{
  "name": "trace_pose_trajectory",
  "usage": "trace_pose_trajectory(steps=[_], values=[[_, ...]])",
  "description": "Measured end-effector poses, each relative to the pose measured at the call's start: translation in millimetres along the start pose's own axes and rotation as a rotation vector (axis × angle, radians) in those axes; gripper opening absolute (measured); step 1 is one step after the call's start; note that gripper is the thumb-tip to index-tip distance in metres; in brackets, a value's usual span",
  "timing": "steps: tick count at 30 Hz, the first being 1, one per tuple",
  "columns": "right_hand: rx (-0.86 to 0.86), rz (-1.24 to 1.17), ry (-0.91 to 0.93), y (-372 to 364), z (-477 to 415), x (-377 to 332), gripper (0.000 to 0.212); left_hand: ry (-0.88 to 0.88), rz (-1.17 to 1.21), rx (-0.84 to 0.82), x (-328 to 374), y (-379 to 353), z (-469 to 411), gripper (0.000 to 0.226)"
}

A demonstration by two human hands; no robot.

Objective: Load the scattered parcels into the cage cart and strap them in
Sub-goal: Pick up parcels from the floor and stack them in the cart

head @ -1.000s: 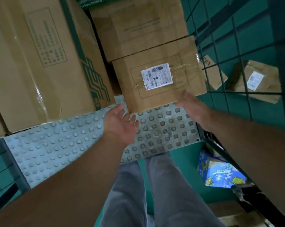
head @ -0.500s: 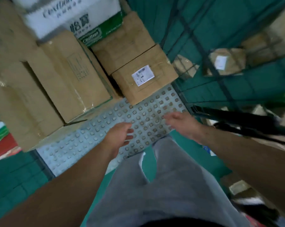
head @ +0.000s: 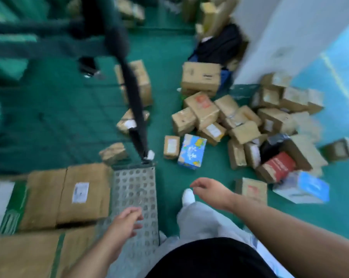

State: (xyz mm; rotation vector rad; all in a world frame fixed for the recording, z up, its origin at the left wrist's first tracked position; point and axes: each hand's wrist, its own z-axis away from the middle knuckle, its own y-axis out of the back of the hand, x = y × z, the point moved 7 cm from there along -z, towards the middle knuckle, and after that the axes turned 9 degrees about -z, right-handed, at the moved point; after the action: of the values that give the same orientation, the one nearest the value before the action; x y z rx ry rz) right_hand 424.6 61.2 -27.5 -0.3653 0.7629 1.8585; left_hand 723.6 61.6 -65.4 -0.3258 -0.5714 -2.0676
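Green floor [head: 169, 47] strewn with brown cardboard parcels [head: 201, 109] now fills view; left hand [head: 123, 225] and right hand [head: 211, 191], loose and empty, have left the stowed box [head: 83, 193].

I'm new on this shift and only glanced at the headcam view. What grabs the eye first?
A jumbled heap of brown parcels sprawls on the green floor right of centre, a bright blue box at its near edge. A black strap hangs down the middle toward the cart's studded metal deck, with loaded boxes at left. The left hand and right hand are open and empty.
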Motion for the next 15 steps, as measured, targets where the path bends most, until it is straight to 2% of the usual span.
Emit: trace_pose_trajectory(steps=[4,7,15], values=[[0.153,-0.2,-0.077,53.7,34.0,68.1,0.025,-0.092,-0.245,-0.049,65.0,-48.7,-0.8,0.017],[0.248,-0.31,-0.13,91.5,53.3,121.4,0.028,-0.17,-0.342,-0.062,113.1,-99.8,-8.0,0.013],[0.37,-0.539,-0.232,190.5,79.1,261.3,0.032,-0.26,-0.69,-0.189,216.8,-289.5,-21.6,0.013]])
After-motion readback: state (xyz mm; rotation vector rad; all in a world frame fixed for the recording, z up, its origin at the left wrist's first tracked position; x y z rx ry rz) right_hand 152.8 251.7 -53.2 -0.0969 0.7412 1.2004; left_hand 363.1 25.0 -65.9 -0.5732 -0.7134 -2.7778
